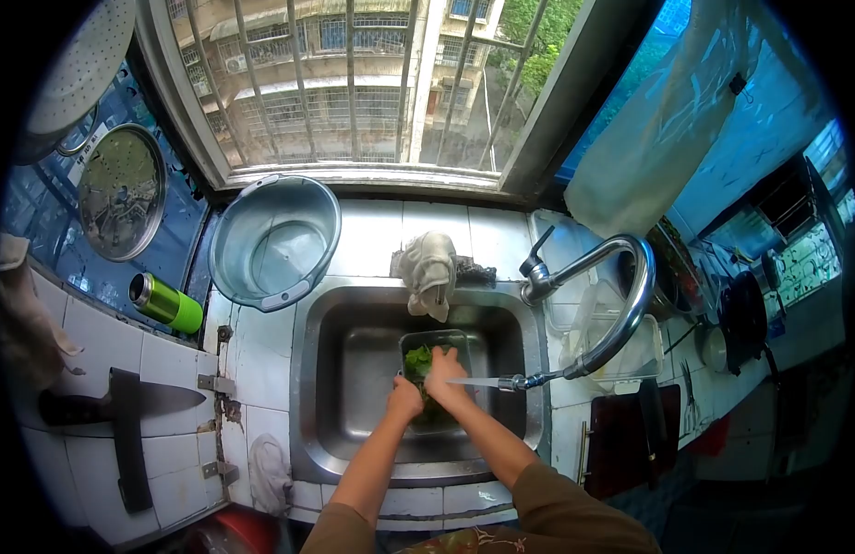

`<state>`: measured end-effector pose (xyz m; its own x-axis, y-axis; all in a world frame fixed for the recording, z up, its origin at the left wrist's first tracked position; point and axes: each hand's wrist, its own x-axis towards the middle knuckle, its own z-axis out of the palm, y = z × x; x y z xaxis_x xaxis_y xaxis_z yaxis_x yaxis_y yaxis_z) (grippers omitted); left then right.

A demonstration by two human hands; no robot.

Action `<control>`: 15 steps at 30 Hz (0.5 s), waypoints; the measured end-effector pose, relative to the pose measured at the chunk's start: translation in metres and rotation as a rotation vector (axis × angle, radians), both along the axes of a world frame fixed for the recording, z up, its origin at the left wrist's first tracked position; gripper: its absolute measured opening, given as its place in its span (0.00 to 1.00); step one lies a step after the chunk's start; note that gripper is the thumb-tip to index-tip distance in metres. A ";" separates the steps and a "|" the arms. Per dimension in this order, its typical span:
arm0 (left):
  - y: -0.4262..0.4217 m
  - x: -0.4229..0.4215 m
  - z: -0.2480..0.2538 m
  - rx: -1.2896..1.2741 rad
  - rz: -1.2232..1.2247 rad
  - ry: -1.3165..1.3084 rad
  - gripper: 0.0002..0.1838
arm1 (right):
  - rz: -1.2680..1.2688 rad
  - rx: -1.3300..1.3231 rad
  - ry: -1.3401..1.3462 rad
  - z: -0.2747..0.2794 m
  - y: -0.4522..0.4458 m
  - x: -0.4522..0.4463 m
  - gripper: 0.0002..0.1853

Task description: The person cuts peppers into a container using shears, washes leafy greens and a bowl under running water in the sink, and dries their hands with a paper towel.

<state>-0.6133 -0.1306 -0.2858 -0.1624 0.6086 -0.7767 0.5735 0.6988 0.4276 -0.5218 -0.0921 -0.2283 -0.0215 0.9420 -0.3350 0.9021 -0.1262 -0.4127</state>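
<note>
Both hands are inside the steel sink [354, 434], over a clear rectangular container [460, 346] that holds green leaves [416, 362]. My left hand [405, 399] is closed at the container's left side, by the leaves; what its fingers grip is hidden. Just right of it and slightly higher, my right hand [443, 369] has its fingers bent down onto the leaves. From the curved metal faucet [644, 277] a stream of water [474, 380] runs toward the right hand. The lower part of the container is partly covered by the hands and wrists.
A grey-blue basin [284, 240] stands behind the sink at left. A cloth [429, 268] hangs at the sink's back edge. At left are a green bottle [169, 305] and a knife [160, 399]. Clear containers [612, 346] and a dark red cutting board [621, 448] lie at right.
</note>
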 end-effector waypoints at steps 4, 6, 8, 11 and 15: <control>0.002 0.001 -0.005 -0.023 0.028 0.016 0.29 | 0.034 0.126 -0.098 0.007 -0.002 -0.003 0.23; 0.003 0.002 -0.006 -0.048 0.050 0.023 0.29 | 0.016 0.039 -0.063 0.012 0.002 0.001 0.23; 0.001 0.003 -0.010 -0.023 0.098 0.023 0.28 | -0.037 0.054 -0.034 0.020 0.001 0.005 0.22; 0.002 0.001 -0.004 -0.037 0.057 -0.002 0.28 | -0.091 0.085 -0.017 0.031 -0.004 0.007 0.20; -0.001 0.002 0.007 -0.037 0.049 0.020 0.29 | -0.043 -0.030 -0.051 0.019 0.008 0.014 0.17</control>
